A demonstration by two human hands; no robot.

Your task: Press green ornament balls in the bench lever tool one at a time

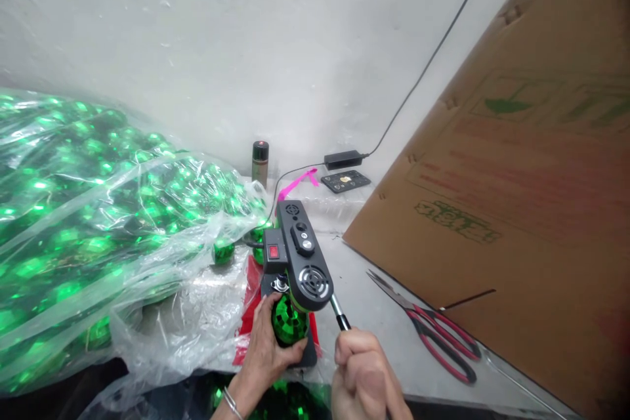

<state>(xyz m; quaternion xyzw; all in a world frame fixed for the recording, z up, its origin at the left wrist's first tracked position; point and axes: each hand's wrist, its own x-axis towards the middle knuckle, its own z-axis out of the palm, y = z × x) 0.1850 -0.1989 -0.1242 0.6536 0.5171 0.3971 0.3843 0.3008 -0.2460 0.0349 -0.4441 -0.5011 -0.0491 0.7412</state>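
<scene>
My left hand (268,344) is closed around a shiny green mirrored ball (289,320), thumb and fingers on its sides. The ball sits beneath the round front end of a black bench-top device (305,249), which has vent grilles and a red rocker switch (273,251). My right hand (364,367) is wrapped round the black-and-metal lever (340,315) that comes out of the device's right side. Under the device lies a red sheet (252,289). The top of the ball is hidden by the device.
A clear plastic bag (123,223) full of green mirrored balls fills the left. Behind stand a spray can (260,164), a power adapter (343,159) with its cable and a dark phone-like slab (346,181). Scissors (428,328) lie at right by a large cardboard box (516,177).
</scene>
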